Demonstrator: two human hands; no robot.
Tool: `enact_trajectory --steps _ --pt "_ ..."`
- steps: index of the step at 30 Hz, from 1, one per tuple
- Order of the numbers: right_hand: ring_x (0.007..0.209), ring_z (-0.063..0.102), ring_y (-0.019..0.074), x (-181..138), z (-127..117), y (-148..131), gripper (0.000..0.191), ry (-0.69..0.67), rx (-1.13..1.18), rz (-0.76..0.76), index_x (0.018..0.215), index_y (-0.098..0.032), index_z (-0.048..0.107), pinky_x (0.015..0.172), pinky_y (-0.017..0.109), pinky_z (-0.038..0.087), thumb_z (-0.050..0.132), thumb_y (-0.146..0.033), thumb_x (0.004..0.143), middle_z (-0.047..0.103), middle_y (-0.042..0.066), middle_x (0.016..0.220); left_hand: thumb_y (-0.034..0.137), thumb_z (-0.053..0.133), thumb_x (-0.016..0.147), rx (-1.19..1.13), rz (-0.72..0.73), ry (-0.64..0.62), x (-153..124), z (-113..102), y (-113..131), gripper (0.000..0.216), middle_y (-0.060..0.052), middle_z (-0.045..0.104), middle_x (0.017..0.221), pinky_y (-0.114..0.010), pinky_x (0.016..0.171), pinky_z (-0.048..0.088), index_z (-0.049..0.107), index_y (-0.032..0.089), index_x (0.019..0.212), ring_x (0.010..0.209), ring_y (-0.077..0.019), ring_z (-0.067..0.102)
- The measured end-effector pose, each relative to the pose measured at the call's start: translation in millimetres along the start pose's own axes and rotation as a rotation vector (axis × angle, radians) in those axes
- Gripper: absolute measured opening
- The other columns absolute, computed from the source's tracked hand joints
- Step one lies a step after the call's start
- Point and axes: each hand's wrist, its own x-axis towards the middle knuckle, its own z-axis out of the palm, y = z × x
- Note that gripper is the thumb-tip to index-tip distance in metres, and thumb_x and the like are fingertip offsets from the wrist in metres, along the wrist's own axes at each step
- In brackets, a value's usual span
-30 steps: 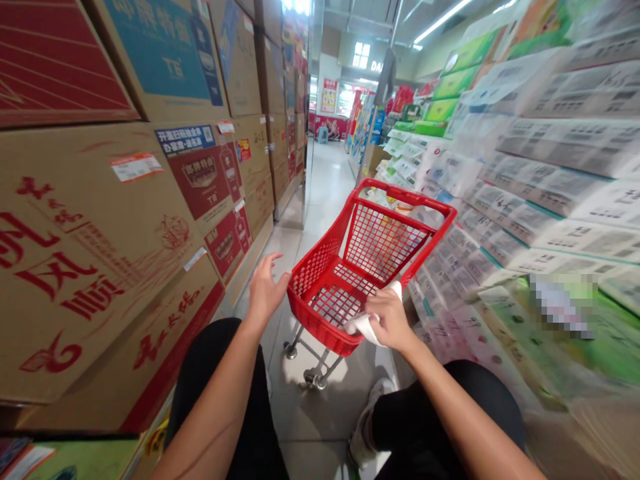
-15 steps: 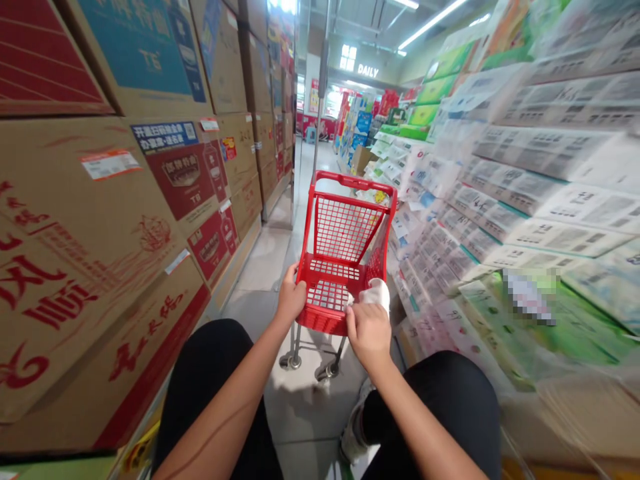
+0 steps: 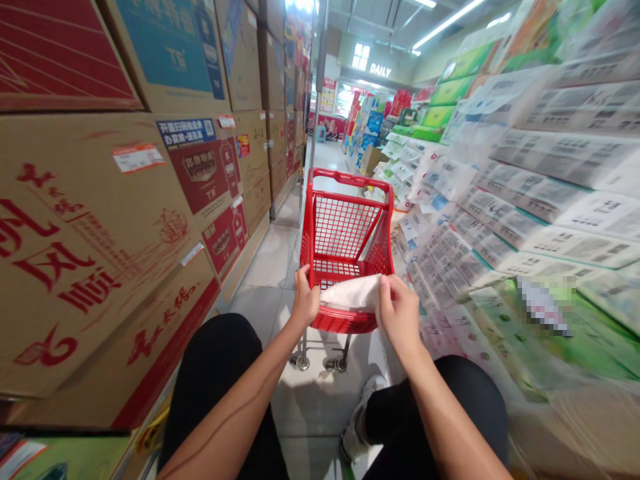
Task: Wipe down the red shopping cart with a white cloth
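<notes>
In front of me stands a red plastic shopping cart (image 3: 345, 321) with a mesh basket on metal legs with casters. A white cloth (image 3: 353, 293), perhaps a wipe, is stretched across its near end, just above the front rim. My left hand (image 3: 306, 297) is closed at the cart's left front corner, its thumb and fingers on the cloth's left end. Between thumb and fingers, my right hand (image 3: 400, 312) pinches the cloth's right end, beside the right front corner. Through the mesh, the basket floor shows partly; the cloth covers its near part.
Stacked cardboard cartons (image 3: 90, 233) line the left side. Plastic-wrapped packs (image 3: 505, 220) are piled along the right. A tiled floor aisle (image 3: 327, 157) runs ahead between them, beside a metal post (image 3: 316, 120). My bent knees flank the cart.
My right hand has moved right, and the bunched white cloth is now spread between both hands. My left hand has shifted slightly right. The view has turned a little left.
</notes>
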Motion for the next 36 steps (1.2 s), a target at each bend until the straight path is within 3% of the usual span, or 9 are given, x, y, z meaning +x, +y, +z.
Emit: enact_trajectory --steps 2,4,7,11,14,23,25,29,36 --pt "0.065 0.051 0.0159 6.8 -6.5 -2.1 0.044 -0.113 0.074 0.016 0.069 -0.020 0.056 0.063 0.029 0.039 0.040 -0.046 0.101 0.058 0.003 0.069 0.009 0.047 0.073 0.011 -0.003 0.001 -6.8 4.1 4.4 0.058 -0.010 0.046 0.134 -0.045 0.115 0.036 0.042 0.023 0.130 0.132 -0.0242 0.045" --pt "0.065 0.053 0.0149 7.1 -7.5 -6.5 0.044 -0.364 0.182 -0.030 0.070 -0.019 0.057 0.062 0.027 0.040 0.042 -0.047 0.101 0.058 0.002 0.070 0.011 0.047 0.076 0.002 0.001 -0.013 -12.7 7.7 7.8 0.057 -0.010 0.044 0.136 -0.044 0.115 0.036 0.040 0.024 0.131 0.134 -0.0235 0.043" --pt "0.075 0.059 0.0154 -0.5 -4.3 -9.2 0.040 -0.636 0.259 -0.138 0.077 -0.019 0.060 0.071 0.027 0.045 0.039 -0.041 0.103 0.064 0.003 0.081 0.012 0.045 0.079 -0.011 0.016 -0.030 -17.7 10.3 9.3 0.054 -0.009 0.042 0.136 -0.043 0.113 0.038 0.039 0.026 0.131 0.133 -0.0224 0.043" --pt "0.097 0.061 0.0193 -13.6 1.5 7.0 0.024 -0.580 -0.012 -0.230 0.101 -0.020 0.064 0.087 0.031 0.044 0.045 -0.035 0.100 0.068 0.007 0.102 0.013 0.048 0.077 -0.015 -0.005 -0.032 -12.1 6.7 6.6 0.050 -0.008 0.044 0.130 -0.039 0.105 0.044 0.042 0.025 0.126 0.119 -0.0205 0.052" --pt "0.092 0.064 0.0224 -21.6 11.0 18.7 0.028 -0.671 -0.341 -0.268 0.105 -0.020 0.065 0.079 0.031 0.044 0.056 -0.044 0.094 0.069 0.008 0.101 0.020 0.049 0.081 -0.022 -0.062 -0.044 -2.0 3.7 5.3 0.033 -0.006 0.045 0.119 -0.037 0.094 0.049 0.045 0.023 0.114 0.098 -0.0172 0.056" --pt "0.076 0.070 0.0260 -21.1 55.0 -3.0 0.031 -0.792 -0.635 -0.298 0.092 -0.015 0.069 0.064 0.031 0.041 0.058 -0.044 0.093 0.073 0.012 0.085 0.026 0.040 0.090 0.123 -0.037 -0.065 -16.2 10.7 11.5 0.012 -0.005 0.040 0.111 -0.043 0.104 0.043 0.042 0.026 0.102 0.110 -0.0198 0.050" --pt "0.074 0.070 0.0254 -24.5 51.8 -2.3 0.031 -0.773 -0.643 -0.278 0.090 -0.015 0.069 0.063 0.030 0.040 0.056 -0.044 0.094 0.073 0.012 0.083 0.028 0.051 0.086 0.225 -0.003 -0.057 -13.8 6.0 11.7 0.021 -0.006 0.039 0.115 -0.048 0.110 0.037 0.045 0.025 0.105 0.118 -0.0235 0.046" --pt "0.067 0.067 0.0219 -37.6 33.8 8.5 0.033 -0.767 -0.643 -0.300 0.083 -0.014 0.068 0.061 0.029 0.036 0.052 -0.041 0.094 0.072 0.011 0.078 0.032 0.077 0.065 0.340 -0.054 0.001 11.8 -3.4 10.1 0.070 -0.011 0.034 0.132 -0.055 0.115 0.029 0.043 0.024 0.127 0.134 -0.0326 0.035" --pt "0.057 0.057 0.0173 -67.8 -0.5 37.2 0.036 -0.745 -0.549 -0.513 0.064 -0.017 0.061 0.062 0.031 0.031 0.050 -0.040 0.089 0.064 0.007 0.062 0.052 0.065 0.080 0.079 -0.179 0.153 65.2 -9.3 -3.3 0.078 -0.020 0.029 0.150 -0.047 0.122 0.021 0.031 0.018 0.142 0.145 -0.0304 0.029"
